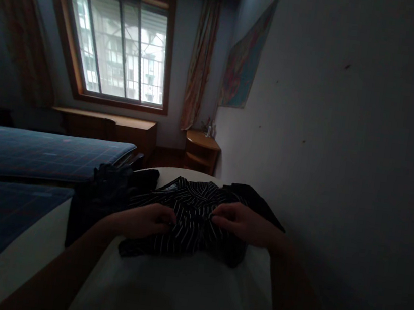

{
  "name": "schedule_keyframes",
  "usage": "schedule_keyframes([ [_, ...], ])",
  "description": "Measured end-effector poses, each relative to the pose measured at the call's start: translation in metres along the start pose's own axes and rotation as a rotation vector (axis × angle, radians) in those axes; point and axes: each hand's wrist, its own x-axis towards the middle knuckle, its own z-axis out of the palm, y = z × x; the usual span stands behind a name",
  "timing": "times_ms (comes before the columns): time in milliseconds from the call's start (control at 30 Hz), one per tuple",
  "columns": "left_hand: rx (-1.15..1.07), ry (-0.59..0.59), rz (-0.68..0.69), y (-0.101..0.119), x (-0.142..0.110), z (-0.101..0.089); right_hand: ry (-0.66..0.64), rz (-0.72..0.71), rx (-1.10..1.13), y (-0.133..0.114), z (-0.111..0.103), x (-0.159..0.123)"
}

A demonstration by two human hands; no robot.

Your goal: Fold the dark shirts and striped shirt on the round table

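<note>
A black shirt with thin white stripes lies bunched and wrinkled on a pale round-edged table. My left hand grips its fabric on the left side, the thumb and fingers pinched together. On the right, my right hand pinches the cloth near the shirt's middle. The room is dim, and folds hide the exact edge under my fingertips. Left of the shirt sits a heap of dark clothing. More black cloth spreads out behind my right hand.
A bed with a blue checked cover is at the left. White wall runs close along the right. Farther back stand a corner shelf with small items, a wooden desk and a barred window.
</note>
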Motion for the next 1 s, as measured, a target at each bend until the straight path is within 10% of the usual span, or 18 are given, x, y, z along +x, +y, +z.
schedule_keyframes([
  [233, 0.006, -0.428, -0.002, 0.027, -0.007, 0.018, -0.352, 0.047, 0.09, -0.006, 0.006, -0.005],
  [400, -0.348, -0.687, -0.059, 0.039, -0.011, 0.026, -0.266, 0.054, 0.109, 0.007, 0.008, 0.0],
  [633, 0.055, -0.014, 0.065, 0.014, 0.007, 0.035, -0.064, 0.129, -0.083, 0.035, 0.016, 0.008],
  [1000, 0.47, -0.229, -0.056, 0.01, 0.014, 0.064, -0.181, 0.341, -0.191, 0.051, 0.027, 0.008],
])
